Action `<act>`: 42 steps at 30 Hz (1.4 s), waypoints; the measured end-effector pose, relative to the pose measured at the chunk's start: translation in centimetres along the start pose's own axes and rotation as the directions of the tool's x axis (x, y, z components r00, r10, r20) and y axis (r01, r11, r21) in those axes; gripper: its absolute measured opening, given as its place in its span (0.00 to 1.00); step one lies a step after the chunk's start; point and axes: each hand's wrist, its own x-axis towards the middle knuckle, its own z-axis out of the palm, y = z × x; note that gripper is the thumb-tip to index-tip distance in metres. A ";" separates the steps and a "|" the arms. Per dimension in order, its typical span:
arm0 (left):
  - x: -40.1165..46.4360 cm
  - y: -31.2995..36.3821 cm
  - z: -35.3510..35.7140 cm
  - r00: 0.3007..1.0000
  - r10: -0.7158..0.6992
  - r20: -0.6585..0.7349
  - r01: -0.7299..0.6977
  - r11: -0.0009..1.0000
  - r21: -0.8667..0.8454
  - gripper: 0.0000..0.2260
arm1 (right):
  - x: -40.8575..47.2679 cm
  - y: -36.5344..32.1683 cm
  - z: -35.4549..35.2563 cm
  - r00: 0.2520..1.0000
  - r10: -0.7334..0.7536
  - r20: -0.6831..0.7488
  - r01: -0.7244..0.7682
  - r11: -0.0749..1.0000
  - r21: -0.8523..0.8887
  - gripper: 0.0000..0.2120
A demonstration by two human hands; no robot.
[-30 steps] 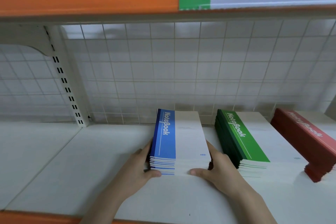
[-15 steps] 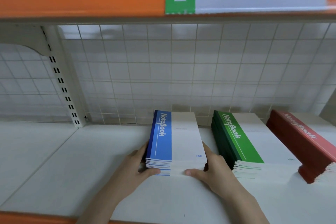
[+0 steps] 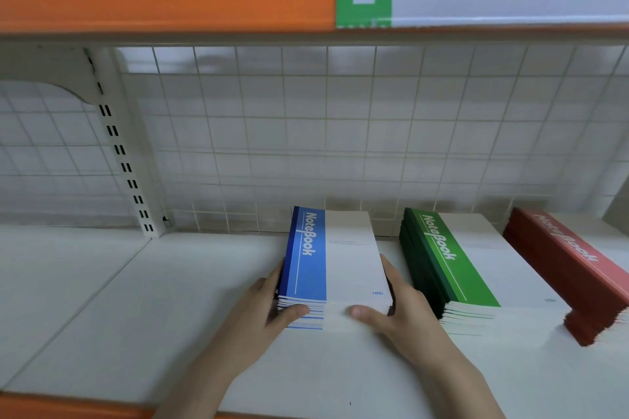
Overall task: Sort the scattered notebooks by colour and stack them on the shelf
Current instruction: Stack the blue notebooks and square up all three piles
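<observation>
The blue notebook stack (image 3: pixel 335 269) lies on the shelf (image 3: pixel 143 309) left of the green stack (image 3: pixel 446 265), long axis running toward the back grid, clasped between left hand (image 3: pixel 262 313) and right hand (image 3: pixel 401 309).

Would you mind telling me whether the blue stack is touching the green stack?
Apart. The head view shows a strip of white shelf between the blue stack and the green stack.
</observation>
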 end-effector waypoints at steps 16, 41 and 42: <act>-0.3 1.5 0.2 1.000 0.024 -0.008 -0.025 0.996 -0.083 0.29 | 0.0 -0.3 0.7 1.000 0.011 0.004 -0.011 0.993 0.118 0.29; 4.7 4.1 -0.6 0.885 -0.453 0.108 0.418 0.671 -0.612 0.16 | 4.0 -0.1 1.0 0.881 0.471 0.044 -0.439 0.780 0.446 0.15; 4.9 4.4 -0.3 0.882 -0.458 0.111 0.419 0.653 -0.631 0.13 | 4.4 -0.2 0.9 0.876 0.479 0.055 -0.449 0.769 0.456 0.13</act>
